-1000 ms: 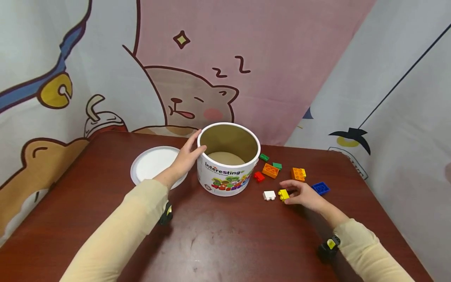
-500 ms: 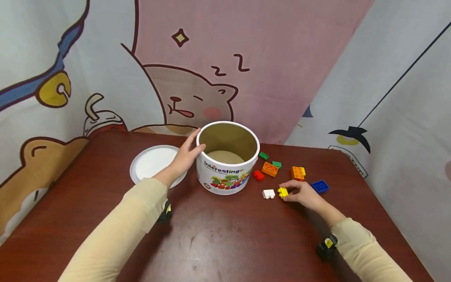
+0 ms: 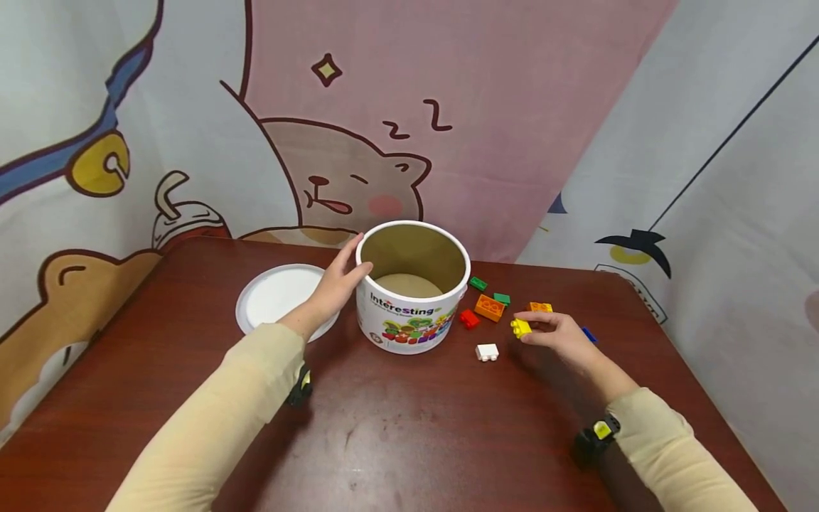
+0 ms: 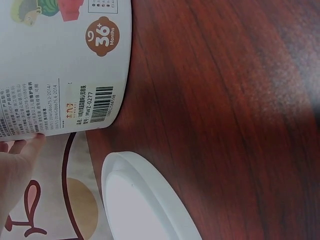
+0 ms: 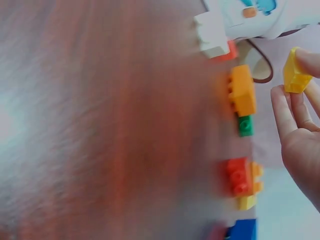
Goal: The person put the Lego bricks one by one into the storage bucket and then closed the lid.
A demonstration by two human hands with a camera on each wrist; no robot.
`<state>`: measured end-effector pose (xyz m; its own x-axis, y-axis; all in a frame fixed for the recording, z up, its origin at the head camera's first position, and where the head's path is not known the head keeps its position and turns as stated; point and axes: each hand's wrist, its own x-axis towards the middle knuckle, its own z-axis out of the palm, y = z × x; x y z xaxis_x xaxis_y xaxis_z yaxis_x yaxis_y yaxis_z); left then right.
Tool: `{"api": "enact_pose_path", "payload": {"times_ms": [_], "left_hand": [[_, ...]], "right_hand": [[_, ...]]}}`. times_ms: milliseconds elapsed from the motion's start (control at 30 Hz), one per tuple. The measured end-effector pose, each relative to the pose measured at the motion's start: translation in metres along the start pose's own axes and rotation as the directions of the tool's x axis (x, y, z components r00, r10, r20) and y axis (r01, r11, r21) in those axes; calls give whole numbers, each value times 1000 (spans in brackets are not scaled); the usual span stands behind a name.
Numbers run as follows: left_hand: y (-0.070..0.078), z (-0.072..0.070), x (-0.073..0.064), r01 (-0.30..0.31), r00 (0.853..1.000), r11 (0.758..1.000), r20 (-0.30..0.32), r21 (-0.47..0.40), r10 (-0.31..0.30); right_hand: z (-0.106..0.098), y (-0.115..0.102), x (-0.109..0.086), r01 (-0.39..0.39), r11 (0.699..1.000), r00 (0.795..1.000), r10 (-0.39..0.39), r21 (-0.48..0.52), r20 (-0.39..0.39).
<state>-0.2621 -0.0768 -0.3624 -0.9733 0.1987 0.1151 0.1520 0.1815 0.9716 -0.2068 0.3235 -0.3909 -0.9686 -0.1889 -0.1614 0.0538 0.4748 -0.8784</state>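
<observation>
A white bucket [image 3: 409,316] with printed fruit and the word "Interesting" stands uncovered on the table, and its inside shows only the bottom. My left hand [image 3: 335,284] rests against the bucket's left side, thumb and fingers fairly straight right at the rim. My right hand [image 3: 559,341] pinches a yellow toy brick [image 3: 521,328] between thumb and fingers. In the right wrist view this yellow brick [image 5: 295,72] is held up above the tabletop. A white brick [image 3: 487,352] lies to the left of my right hand, near the bucket.
The round white lid [image 3: 275,295] lies left of the bucket. To its right are a red brick [image 3: 469,318], an orange brick [image 3: 489,307] and green bricks [image 3: 478,284]. Another orange brick [image 3: 540,307] and a blue brick [image 3: 589,334] are partly hidden behind my right hand.
My right hand has lifted the yellow brick off the table and shifted slightly back, now covering more of the orange and blue bricks. The left hand stays at the bucket.
</observation>
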Motion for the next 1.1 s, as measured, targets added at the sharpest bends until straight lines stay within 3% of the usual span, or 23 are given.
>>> {"api": "enact_pose_path", "payload": {"times_ms": [267, 567, 900, 1100], "left_hand": [[26, 0, -15, 50, 998, 998, 25, 27, -51], [2, 1, -1, 6, 1000, 999, -12, 40, -5], [4, 1, -3, 5, 1000, 999, -22, 49, -4], [2, 2, -2, 0, 1000, 999, -16, 46, 1]], "right_hand": [[-2, -31, 2, 64, 996, 998, -63, 63, -10], [-4, -72, 7, 137, 988, 990, -138, 68, 0], [4, -111, 17, 147, 986, 989, -149, 76, 25], [16, -133, 28, 175, 984, 984, -176, 26, 10]]}}
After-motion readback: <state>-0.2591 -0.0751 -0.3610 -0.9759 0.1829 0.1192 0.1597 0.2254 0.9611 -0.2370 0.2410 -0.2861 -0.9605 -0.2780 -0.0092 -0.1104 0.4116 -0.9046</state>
